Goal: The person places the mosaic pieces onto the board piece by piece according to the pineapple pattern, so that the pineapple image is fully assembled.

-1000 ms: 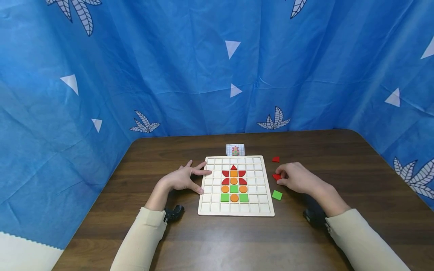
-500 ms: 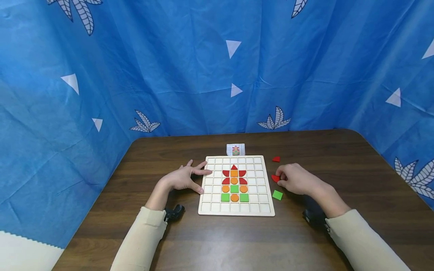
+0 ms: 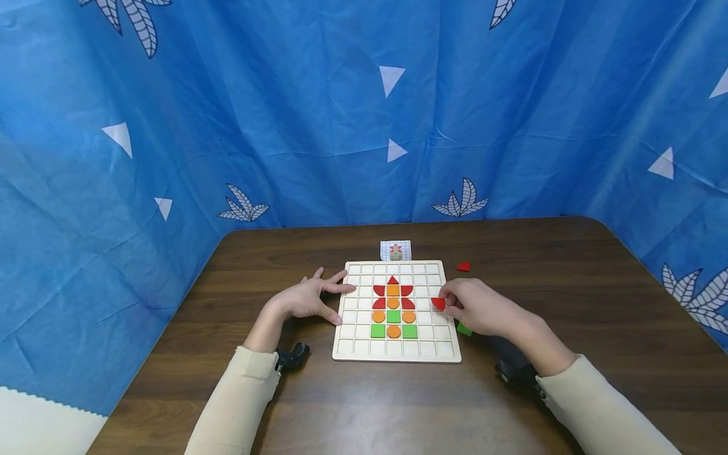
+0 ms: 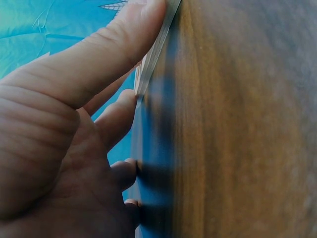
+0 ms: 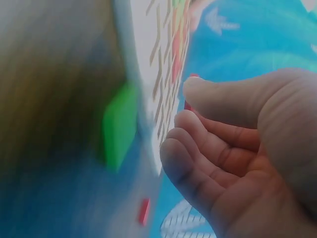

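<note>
A white grid board [image 3: 352,351] lies on the table, with red, orange and green tiles set in a rocket-like pattern around its middle. My left hand [image 3: 307,298] rests at the board's left edge, fingers spread, thumb and fingertips on the rim. In the left wrist view the thumb [image 4: 114,54] lies along that edge. My right hand [image 3: 478,304] pinches a red quarter-circle tile [image 3: 438,304] between thumb and fingertips, over the board's right columns. Only slivers of this tile show in the right wrist view, behind the thumb [image 5: 223,99].
A green square tile [image 3: 464,329] lies right of the board, partly covered by the right hand. Another red tile [image 3: 464,266] lies farther back. A small printed pattern card [image 3: 395,250] sits behind the board. A blue curtain [image 3: 318,126] hangs beyond the brown table [image 3: 364,411].
My right hand has moved left from the table to above the board's right side, carrying the red quarter-circle tile. The left hand has stayed in place.
</note>
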A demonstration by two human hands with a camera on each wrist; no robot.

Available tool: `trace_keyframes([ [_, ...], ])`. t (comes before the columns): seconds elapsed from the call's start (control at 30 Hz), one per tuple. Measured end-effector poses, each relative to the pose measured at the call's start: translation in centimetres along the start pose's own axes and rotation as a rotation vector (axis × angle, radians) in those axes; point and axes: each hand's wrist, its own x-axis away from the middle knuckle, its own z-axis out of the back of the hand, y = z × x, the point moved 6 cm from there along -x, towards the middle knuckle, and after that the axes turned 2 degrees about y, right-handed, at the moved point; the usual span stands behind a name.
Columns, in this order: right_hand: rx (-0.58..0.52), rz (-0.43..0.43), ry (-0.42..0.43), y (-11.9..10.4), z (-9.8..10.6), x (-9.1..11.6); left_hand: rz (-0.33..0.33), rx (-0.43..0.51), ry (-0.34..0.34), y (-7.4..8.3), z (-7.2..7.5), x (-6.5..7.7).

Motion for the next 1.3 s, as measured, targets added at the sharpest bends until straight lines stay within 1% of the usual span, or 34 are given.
trace_keyframes([
  [0.27, 0.001, 0.084, -0.015, -5.0, -1.4, 0.0, 0.007, 0.004, 0.005, -0.2, 0.0, 0.0],
  [0.43, 0.018, 0.172, -0.032, -8.2, -2.6, 0.1, 0.015, 0.007, 0.008, -0.2, -0.1, 0.0],
  [0.57, 0.016, 0.232, -0.055, -9.9, -3.7, 0.1, 0.017, 0.007, 0.008, 0.0, 0.0, 0.0],
  [0.7, 0.03, 0.28, -0.045, -10.8, -4.6, 0.0, 0.02, 0.013, 0.008, 0.2, 0.1, 0.0],
  [0.83, 0.065, 0.313, -0.03, -11.1, -5.3, 0.0, 0.019, 0.01, 0.006, 0.1, 0.1, 0.1],
  [1.03, 0.117, 0.326, -0.007, -11.1, -6.0, -0.1, 0.014, 0.007, 0.002, 0.1, 0.1, 0.2],
  [1.3, 0.134, 0.317, 0.002, -11.1, -6.2, -0.1, 0.028, 0.014, 0.009, 0.0, 0.1, 0.1],
])
